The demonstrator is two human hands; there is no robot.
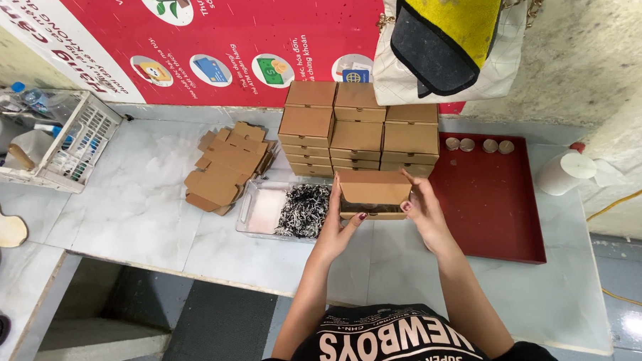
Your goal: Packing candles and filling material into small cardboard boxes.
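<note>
Standing at the far left corner of the white counter (145, 229), a white wire basket (63, 143) held bottles and small items. Right of it, toward the back edge, lay a loose pile of flat cardboard blanks (228, 166). Next came a clear tray (265, 211) with dark shredded filler (306, 211) heaped in its right half. The left hand (337, 223) gripped the left end of a small brown cardboard box (373, 193), fingers spread up its side and thumb beneath; the right hand (423, 209) clasped the right end likewise, so the box was held between them just above the counter's middle, its lid partly raised. Behind it stood stacks of closed boxes (358, 126). A red tray (489, 203) lay toward the right edge, small round pieces (478, 145) along its back rim, and a white roll (566, 170) stood beyond it.
</note>
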